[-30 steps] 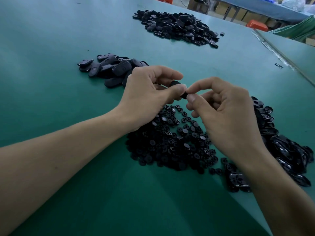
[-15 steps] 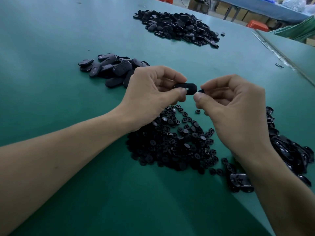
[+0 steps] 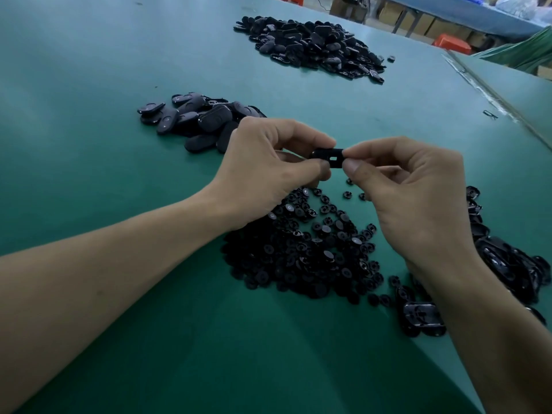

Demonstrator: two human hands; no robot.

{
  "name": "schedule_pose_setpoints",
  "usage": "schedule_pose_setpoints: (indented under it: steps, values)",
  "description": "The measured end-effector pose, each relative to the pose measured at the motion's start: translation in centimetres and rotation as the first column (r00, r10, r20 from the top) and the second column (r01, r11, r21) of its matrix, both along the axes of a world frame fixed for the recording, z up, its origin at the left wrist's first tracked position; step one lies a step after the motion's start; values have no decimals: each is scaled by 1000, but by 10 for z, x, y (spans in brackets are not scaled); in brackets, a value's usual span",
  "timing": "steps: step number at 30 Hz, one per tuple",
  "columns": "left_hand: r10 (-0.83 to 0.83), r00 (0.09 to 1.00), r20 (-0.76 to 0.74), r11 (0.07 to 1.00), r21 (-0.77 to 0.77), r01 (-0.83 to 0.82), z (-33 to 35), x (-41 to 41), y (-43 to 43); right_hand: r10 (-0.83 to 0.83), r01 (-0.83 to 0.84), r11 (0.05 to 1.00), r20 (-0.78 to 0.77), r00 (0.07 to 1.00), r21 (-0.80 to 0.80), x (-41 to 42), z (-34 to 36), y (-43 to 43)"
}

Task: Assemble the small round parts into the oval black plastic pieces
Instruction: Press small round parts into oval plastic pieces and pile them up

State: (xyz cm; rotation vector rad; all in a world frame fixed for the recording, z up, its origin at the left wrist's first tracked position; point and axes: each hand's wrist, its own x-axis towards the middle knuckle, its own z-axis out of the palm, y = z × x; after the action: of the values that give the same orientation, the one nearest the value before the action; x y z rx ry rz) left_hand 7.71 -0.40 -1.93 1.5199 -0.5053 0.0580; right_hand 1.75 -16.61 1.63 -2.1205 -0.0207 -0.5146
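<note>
1. The left hand (image 3: 268, 171) and the right hand (image 3: 415, 201) each pinch one end of an oval black plastic piece (image 3: 328, 156) between thumb and forefinger, above the green table (image 3: 239, 369).
2. Directly below lies a heap of small round parts (image 3: 307, 252).
3. More oval pieces are piled beyond the left hand (image 3: 194, 121), beside the right wrist (image 3: 507, 264), and far off (image 3: 310, 46).

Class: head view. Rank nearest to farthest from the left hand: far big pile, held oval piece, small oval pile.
1. Held oval piece, in the left hand.
2. Small oval pile, just behind.
3. Far big pile, at back.
</note>
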Motion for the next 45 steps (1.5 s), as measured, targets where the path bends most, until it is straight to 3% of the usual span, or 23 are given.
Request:
schedule_pose_setpoints:
  steps: [14, 29, 36, 45]
  values:
    - [-10, 1000, 28, 998, 62, 8, 2, -1, -1, 28, -30, 996, -17, 999, -88, -1, 0, 3]
    - [-21, 994, 106, 995, 95, 11, -1, -3, -4, 11, -12, 1000, -44, 999, -21, -2, 0, 5]
    - [-28, 994, 104, 995, 94, 18, -2, -2, -3, 34, -39, 986, -31, 999, -161, -6, 6, 8]
    - [-56, 997, 48, 995, 83, 52, -2, 0, -5, 43, -61, 982, -98, 994, -180, -1, 3, -2]
